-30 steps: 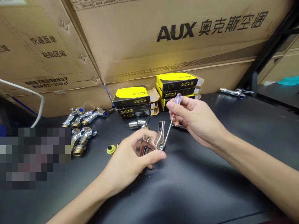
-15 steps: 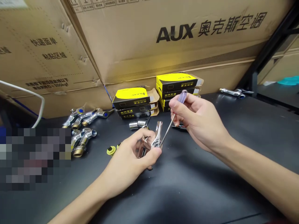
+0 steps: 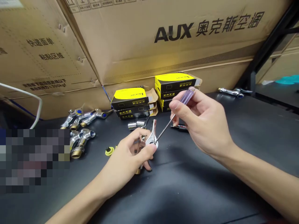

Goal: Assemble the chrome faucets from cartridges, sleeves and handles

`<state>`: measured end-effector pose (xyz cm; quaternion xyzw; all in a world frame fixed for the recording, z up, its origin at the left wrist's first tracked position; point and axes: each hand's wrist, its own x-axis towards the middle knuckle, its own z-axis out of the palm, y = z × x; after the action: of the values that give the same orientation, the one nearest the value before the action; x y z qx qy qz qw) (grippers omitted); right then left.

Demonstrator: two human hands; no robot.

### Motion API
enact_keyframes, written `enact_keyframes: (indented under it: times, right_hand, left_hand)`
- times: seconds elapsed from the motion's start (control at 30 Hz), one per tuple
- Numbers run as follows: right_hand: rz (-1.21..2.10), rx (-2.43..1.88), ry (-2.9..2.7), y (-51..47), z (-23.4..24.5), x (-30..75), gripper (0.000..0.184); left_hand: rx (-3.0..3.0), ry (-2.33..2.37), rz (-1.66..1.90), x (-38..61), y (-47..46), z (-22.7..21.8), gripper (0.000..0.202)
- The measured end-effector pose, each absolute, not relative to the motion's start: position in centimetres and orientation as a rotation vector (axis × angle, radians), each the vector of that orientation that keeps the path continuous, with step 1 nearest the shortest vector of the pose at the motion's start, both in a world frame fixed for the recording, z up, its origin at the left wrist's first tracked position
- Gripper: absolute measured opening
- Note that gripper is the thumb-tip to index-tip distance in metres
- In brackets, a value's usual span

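Observation:
My left hand (image 3: 127,158) is closed around a chrome tap valve (image 3: 151,137) held just above the black table (image 3: 187,186); its shiny lever stands upright and a brass threaded end (image 3: 137,170) pokes out below my fingers. My right hand (image 3: 203,124) pinches a small screwdriver (image 3: 174,112) with a clear purple handle. The thin shaft slants down to the left and its tip meets the top of the valve by the lever.
Several chrome valves (image 3: 80,137) lie at the left. Two stacks of yellow-and-black boxes (image 3: 175,84) stand against big cardboard cartons (image 3: 163,37). A loose chrome part (image 3: 136,124), a yellow cap (image 3: 108,151) and another tap (image 3: 231,91) lie about. A blurred patch covers the left edge.
The valve and both hands have drifted slightly left. The screwdriver handle has tipped further to the right, its tip staying on the valve top.

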<state>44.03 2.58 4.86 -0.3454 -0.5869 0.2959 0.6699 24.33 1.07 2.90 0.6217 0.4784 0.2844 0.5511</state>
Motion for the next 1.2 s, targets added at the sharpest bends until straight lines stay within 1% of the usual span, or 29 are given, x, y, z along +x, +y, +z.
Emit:
enact_keyframes:
  times: [0.23, 0.53, 0.77, 0.93, 1.2]
  right_hand:
    - [0.429, -0.689, -1.421, 1.6, 5.0, 43.8, 0.017]
    - [0.294, -0.516, -1.472, 1.0, 5.4, 43.8, 0.016]
    - [0.212, -0.514, -1.519, 0.6, 5.0, 43.8, 0.015]
    - [0.119, -0.517, -1.541, 0.7, 5.0, 43.9, 0.013]
    - [0.079, -0.522, -1.554, 0.8, 4.9, 43.9, 0.012]
  left_hand:
    - [1.299, 1.089, 0.71, 24.4, 1.2, 3.0, 0.039]
    - [1.313, 1.035, 0.962, 24.6, 1.0, 2.8, 0.049]
    - [1.342, 1.097, 0.997, 24.5, 1.1, 2.6, 0.043]
    - [1.374, 1.144, 0.993, 24.7, 1.0, 2.8, 0.043]
    - [1.411, 1.155, 1.028, 24.8, 1.0, 2.7, 0.044]
